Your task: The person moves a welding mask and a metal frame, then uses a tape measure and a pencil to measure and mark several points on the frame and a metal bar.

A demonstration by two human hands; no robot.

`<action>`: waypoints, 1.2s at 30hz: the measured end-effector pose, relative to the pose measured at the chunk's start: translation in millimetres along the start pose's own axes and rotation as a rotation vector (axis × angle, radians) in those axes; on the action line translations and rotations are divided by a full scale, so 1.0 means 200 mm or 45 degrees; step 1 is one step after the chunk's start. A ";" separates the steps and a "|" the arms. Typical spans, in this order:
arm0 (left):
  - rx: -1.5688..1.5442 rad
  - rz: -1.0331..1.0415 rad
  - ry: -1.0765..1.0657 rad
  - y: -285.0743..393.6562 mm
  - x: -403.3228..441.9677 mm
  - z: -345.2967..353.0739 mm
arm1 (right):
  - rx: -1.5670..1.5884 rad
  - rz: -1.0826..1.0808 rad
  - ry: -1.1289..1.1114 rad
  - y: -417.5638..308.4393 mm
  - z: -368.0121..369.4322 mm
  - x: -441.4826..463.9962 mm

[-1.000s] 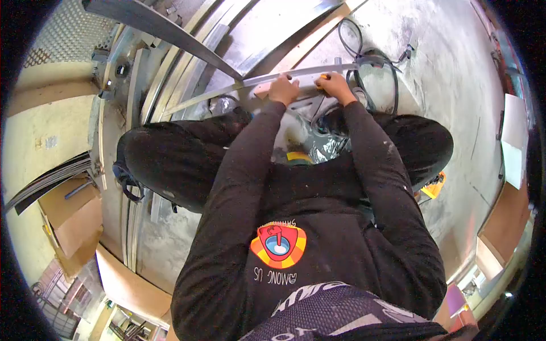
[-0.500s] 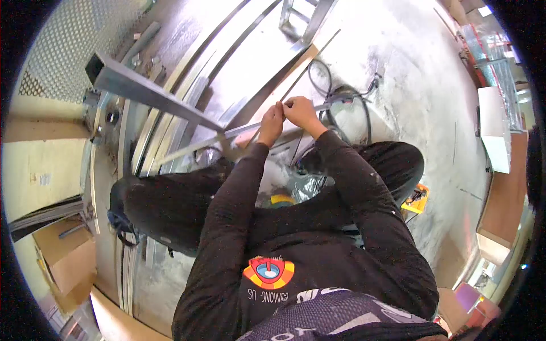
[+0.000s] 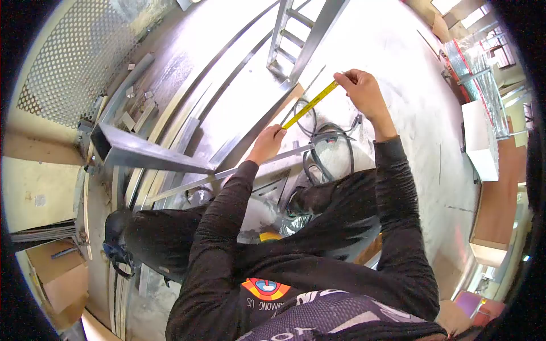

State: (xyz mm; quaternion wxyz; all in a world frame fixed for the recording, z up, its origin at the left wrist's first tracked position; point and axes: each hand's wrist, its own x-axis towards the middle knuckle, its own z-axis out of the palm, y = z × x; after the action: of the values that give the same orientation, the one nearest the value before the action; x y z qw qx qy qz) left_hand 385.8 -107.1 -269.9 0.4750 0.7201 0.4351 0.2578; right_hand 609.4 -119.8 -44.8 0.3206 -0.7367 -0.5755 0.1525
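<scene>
A yellow tape measure blade (image 3: 310,105) is stretched straight and slanting between my hands. My left hand (image 3: 265,144) is closed on its lower end, above a thin metal bar (image 3: 284,154). Farther out and to the right, my right hand (image 3: 367,98) pinches the upper end between thumb and fingers. I cannot make out which hand holds the case. Left of my left hand, a square metal tube (image 3: 162,159) meets the thin bar at a corner.
A metal ladder-like frame (image 3: 298,40) lies beyond my hands. Dark cables (image 3: 327,132) coil on the floor under the tape. Long metal profiles (image 3: 162,165) lie at left, near a perforated panel (image 3: 62,74). A white box (image 3: 480,139) stands right, a cardboard box (image 3: 60,273) lower left.
My hands were close together over the bar. My right hand has moved away up and right, and the yellow blade now spans between them. The view has shifted slightly.
</scene>
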 end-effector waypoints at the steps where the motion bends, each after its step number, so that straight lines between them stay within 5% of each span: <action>1: -0.092 -0.137 -0.044 0.04 0.02 -0.01 | -0.016 -0.043 0.020 0.04 -0.02 0.03; 4: -0.235 -0.032 0.141 0.05 0.30 0.03 | -0.470 0.011 0.175 0.11 -0.04 0.11; 9: -0.331 0.124 0.318 0.47 0.86 -0.02 | -0.441 -0.042 0.029 0.16 -0.01 0.09; 15: -0.382 0.109 0.226 0.70 1.29 -0.02 | -0.404 -0.025 -0.074 0.16 0.01 0.08; 36: -0.154 -0.274 0.332 0.79 1.43 0.10 | -0.497 -0.067 -0.443 0.11 0.09 0.03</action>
State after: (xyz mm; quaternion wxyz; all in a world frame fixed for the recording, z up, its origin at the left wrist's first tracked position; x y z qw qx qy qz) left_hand 601.0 107.0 -146.9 0.4819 0.6001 0.5512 0.3223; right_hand 617.8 -111.3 -71.0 0.0725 -0.7320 -0.6596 0.1544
